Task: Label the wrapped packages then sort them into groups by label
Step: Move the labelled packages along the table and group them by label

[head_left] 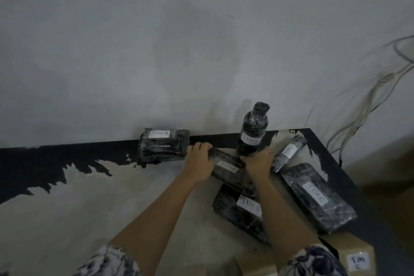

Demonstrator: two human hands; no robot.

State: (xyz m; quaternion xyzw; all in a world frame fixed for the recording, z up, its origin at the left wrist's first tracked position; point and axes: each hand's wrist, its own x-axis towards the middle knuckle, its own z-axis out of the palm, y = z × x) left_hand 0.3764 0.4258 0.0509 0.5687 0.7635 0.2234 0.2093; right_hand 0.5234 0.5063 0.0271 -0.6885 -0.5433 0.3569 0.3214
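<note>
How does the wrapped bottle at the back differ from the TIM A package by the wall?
The wrapped bottle stands upright, tall and round with a narrow neck; the TIM A package lies flat, a low rectangular block. The bottle stands among the packages on the right, just beyond the right hand; the TIM A package sits alone against the wall, left of the left hand. Both are wrapped in dark glossy film and carry a white handwritten label.
</note>
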